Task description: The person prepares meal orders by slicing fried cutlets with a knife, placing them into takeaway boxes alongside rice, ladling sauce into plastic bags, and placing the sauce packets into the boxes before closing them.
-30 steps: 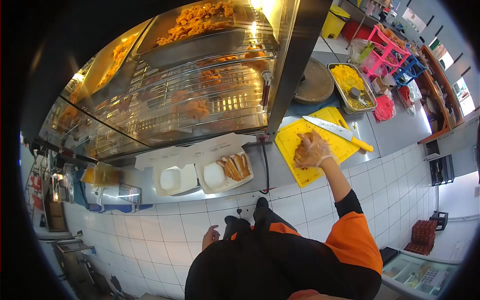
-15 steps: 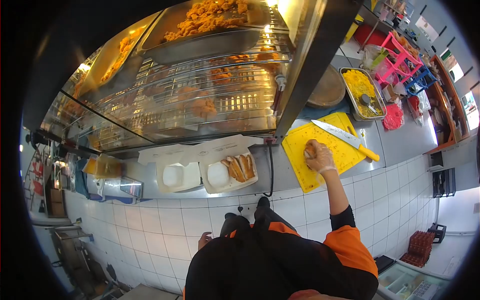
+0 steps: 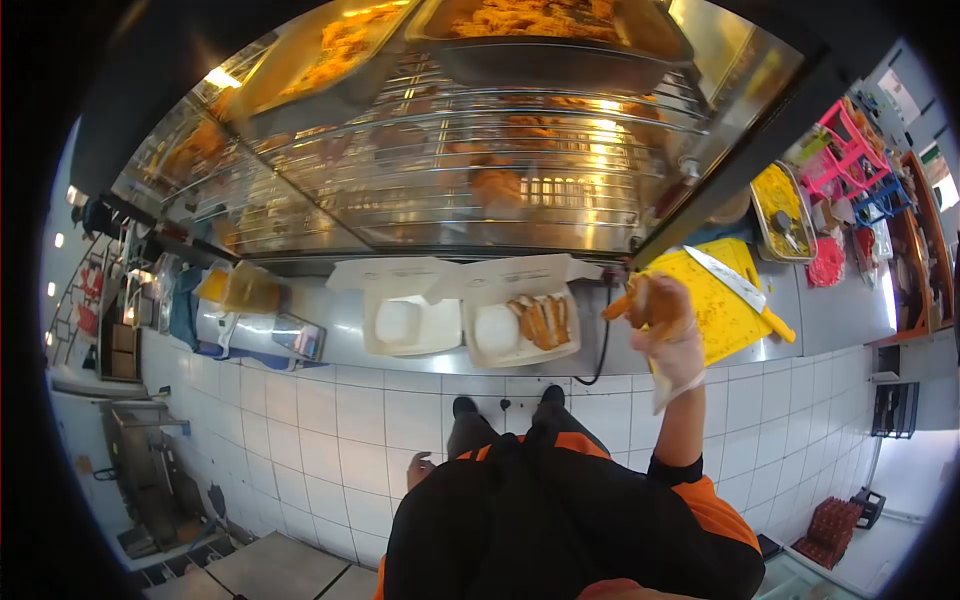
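Observation:
My right hand (image 3: pixel 668 325), in a clear plastic glove, grips pieces of fried chicken (image 3: pixel 645 300) above the left edge of the yellow cutting board (image 3: pixel 715 340). A knife with a yellow handle (image 3: pixel 728 280) lies on the board. To the left, an open white box (image 3: pixel 486 350) holds a mound of white rice (image 3: pixel 497 329) and sliced chicken (image 3: pixel 545 323). Beside it a second open box (image 3: pixel 440 340) holds only rice (image 3: pixel 398 322). My left hand (image 3: pixel 419 468) hangs low beside my body, its fingers partly visible and apart, with nothing seen in it.
A glass warming cabinet (image 3: pixel 430 180) with trays of fried chicken stands behind the boxes. A metal tray of yellow food (image 3: pixel 783 215) and a pink basket (image 3: pixel 850 155) are at the right. A black cable (image 3: pixel 606 335) hangs over the counter's front edge.
My right hand has gathered up the chicken, lifted it off the board and moved toward the boxes. The view has shifted to the right, while my left hand stays low.

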Demonstrator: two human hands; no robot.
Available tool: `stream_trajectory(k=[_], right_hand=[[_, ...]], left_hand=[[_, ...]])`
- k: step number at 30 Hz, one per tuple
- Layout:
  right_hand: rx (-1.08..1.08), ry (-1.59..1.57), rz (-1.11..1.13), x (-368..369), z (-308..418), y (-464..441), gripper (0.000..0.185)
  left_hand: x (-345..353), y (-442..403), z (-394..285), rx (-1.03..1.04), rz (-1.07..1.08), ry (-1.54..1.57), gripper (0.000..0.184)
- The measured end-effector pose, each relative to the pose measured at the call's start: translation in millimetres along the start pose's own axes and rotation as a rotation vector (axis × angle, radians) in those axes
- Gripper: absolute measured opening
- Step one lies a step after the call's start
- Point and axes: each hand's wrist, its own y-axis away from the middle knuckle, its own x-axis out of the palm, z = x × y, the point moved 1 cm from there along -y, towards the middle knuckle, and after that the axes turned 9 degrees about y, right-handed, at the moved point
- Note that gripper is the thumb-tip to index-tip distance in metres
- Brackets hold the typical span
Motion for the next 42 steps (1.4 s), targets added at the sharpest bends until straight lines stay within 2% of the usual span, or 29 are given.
stream_trajectory(k=[3, 6, 9, 10, 14, 15, 17, 18, 19, 20, 22, 24, 25, 27, 28, 31, 32, 33, 34, 35, 36, 37, 38, 39, 41, 42], right_hand=[[-0.186, 0.388, 0.127, 85, 50, -17, 0.057], [-0.236, 0.708, 0.284, 169, 63, -31, 0.052], [0.003, 1.135, 0.347, 245, 49, -38, 0.051], [0.006, 1.258, 0.338, 263, 35, -39, 0.051], [-0.091, 1.096, 0.178, 298, 18, -32, 0.035], [-0.128, 1.06, 0.177, 296, 16, -29, 0.029], [-0.211, 0.981, 0.033, 283, 21, -23, 0.018], [-0.256, 0.938, -0.111, 269, 26, -21, 0.015], [-0.108, 0.422, -0.242, 246, 4, -16, 0.017], [-0.083, 0.473, -0.356, 213, -5, -13, 0.021], [0.013, 0.846, -0.555, 131, -31, -3, 0.029], [0.175, 1.135, -0.648, 41, -63, 13, 0.038], [0.277, 1.253, -0.654, 3, -74, 23, 0.042], [0.557, 1.463, -0.573, -40, -81, 37, 0.052], [0.793, 1.678, -0.482, -41, -75, 46, 0.058], [0.667, 1.676, -0.368, -51, -94, 45, 0.067], [0.537, 1.671, -0.424, -51, -107, 45, 0.049], [0.395, 1.663, -0.319, -68, -131, 45, 0.038], [0.239, 1.63, -0.197, -84, -156, 42, 0.028], [0.055, 1.683, -0.314, -77, -163, 43, 0.018], [0.012, 1.74, -0.259, -81, -171, 43, 0.02], [0.186, 1.891, -0.205, -73, -168, 39, 0.026], [0.009, 1.72, -0.418, -55, -149, 37, 0.025], [0.007, 1.524, -0.455, -20, -109, 35, 0.019], [-0.109, 1.225, -0.622, 54, -60, 26, 0.021], [-0.187, 1.199, -0.585, 92, -44, 20, 0.024]], left_hand=[[-9, -12, 15, -0.017, 0.015, 0.057, 0.026], [-35, -27, 17, -0.026, 0.058, 0.049, 0.025], [-72, -41, 19, -0.029, 0.101, 0.055, 0.025], [-88, -47, 17, -0.021, 0.109, 0.06, 0.025], [-145, -64, -11, 0.039, 0.07, 0.107, 0.024], [-154, -70, -23, 0.07, 0.039, 0.077, 0.024], [-169, -86, -43, 0.088, 0.017, 0.191, 0.022], [-173, -95, -61, 0.161, 0.013, 0.215, 0.021], [-175, -104, -81, 0.234, 0.016, 0.239, 0.02], [-174, -113, -107, 0.309, 0.02, 0.285, 0.019], [-166, -122, -178, 0.426, 0.046, 0.307, 0.018], [-146, -132, -238, 0.497, 0.104, 0.242, 0.019], [-135, -132, -270, 0.524, 0.121, 0.188, 0.022], [-107, -127, -330, 0.41, 0.201, 0.305, 0.03], [-94, -139, -338, 0.382, 0.259, 0.313, 0.036], [-63, -183, -341, 0.631, 0.05, -0.087, 0.037], [-60, -187, -345, 0.517, 0.144, 0.015, 0.038], [-60, -183, -355, 0.399, 0.223, 0.115, 0.039], [-62, -176, -360, 0.392, 0.28, 0.176, 0.039], [-65, -171, -359, 0.385, 0.314, 0.232, 0.039], [-63, -181, -341, 0.488, 0.256, 0.262, 0.038], [-71, -175, -340, 0.534, 0.219, 0.263, 0.037], [-82, -163, -343, 0.612, 0.117, 0.265, 0.035], [-95, -155, -339, 0.647, 0.017, 0.351, 0.032], [-137, -145, -333, 0.861, -0.335, 0.178, 0.029], [-160, -149, -322, 0.873, -0.515, 0.122, 0.028]])
